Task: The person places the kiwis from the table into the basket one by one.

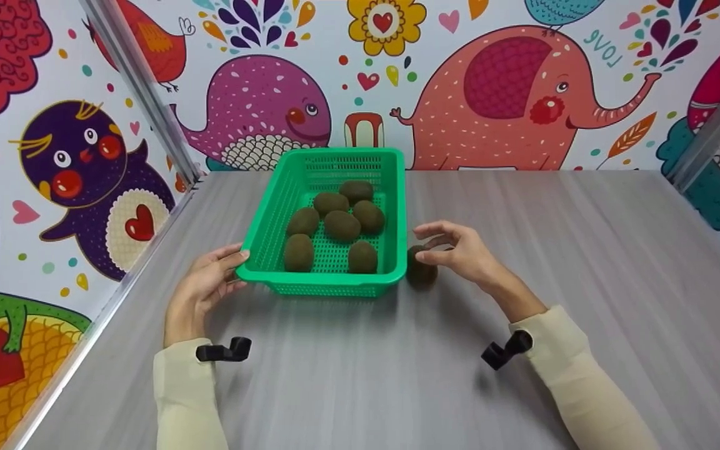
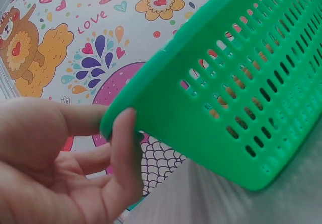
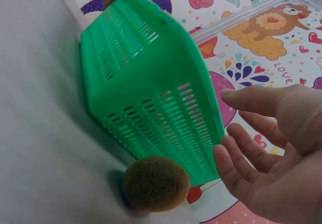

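A green plastic basket (image 1: 322, 279) stands on the table with several brown kiwis (image 1: 342, 226) lying inside. My left hand (image 1: 204, 287) pinches its near left corner; in the left wrist view the thumb and fingers (image 2: 126, 153) hold the rim from both sides. One more kiwi (image 1: 422, 274) lies on the table just outside the basket's right wall. Over that kiwi and beside the right rim is my right hand (image 1: 469, 257), fingers loosely bent and spread. In the right wrist view nothing is between its fingers, and the kiwi (image 3: 156, 183) sits below them.
The grey wood-grain table (image 1: 335, 375) runs back to a wall (image 1: 379, 81) printed with cartoon animals. A metal post (image 1: 147, 94) rises at the left corner, another at the right. Black wrist mounts (image 1: 224, 351) sit on both sleeves.
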A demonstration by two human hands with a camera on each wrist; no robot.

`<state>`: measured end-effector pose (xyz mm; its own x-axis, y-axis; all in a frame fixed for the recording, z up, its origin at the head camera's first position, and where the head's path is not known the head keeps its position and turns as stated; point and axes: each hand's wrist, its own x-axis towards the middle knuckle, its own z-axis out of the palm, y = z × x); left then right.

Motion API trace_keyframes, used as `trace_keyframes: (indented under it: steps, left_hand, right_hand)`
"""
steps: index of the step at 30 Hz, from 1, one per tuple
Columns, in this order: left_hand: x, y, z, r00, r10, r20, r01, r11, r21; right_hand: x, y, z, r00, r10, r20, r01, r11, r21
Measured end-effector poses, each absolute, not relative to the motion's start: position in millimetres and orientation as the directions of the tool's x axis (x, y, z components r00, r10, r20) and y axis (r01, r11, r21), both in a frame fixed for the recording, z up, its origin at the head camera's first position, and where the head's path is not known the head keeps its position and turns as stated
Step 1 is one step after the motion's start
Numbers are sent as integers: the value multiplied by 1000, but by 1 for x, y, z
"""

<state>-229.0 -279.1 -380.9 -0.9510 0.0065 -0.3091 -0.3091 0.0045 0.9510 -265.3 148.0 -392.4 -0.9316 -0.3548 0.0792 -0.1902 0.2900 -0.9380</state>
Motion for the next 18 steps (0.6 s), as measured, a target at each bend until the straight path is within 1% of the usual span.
trace_keyframes:
  steps: [8, 18]
  left_hand:
    - [-227, -280, -380, -955, 12, -296, -295, 53, 954]
    - [-227, -280, -380, -954, 10, -301, -300, 41, 953]
  right_hand:
    - [-271, 152, -403, -945, -324, 53, -167, 334, -928]
    - [-279, 158, -420, -941, -337, 10, -137, 356, -924]
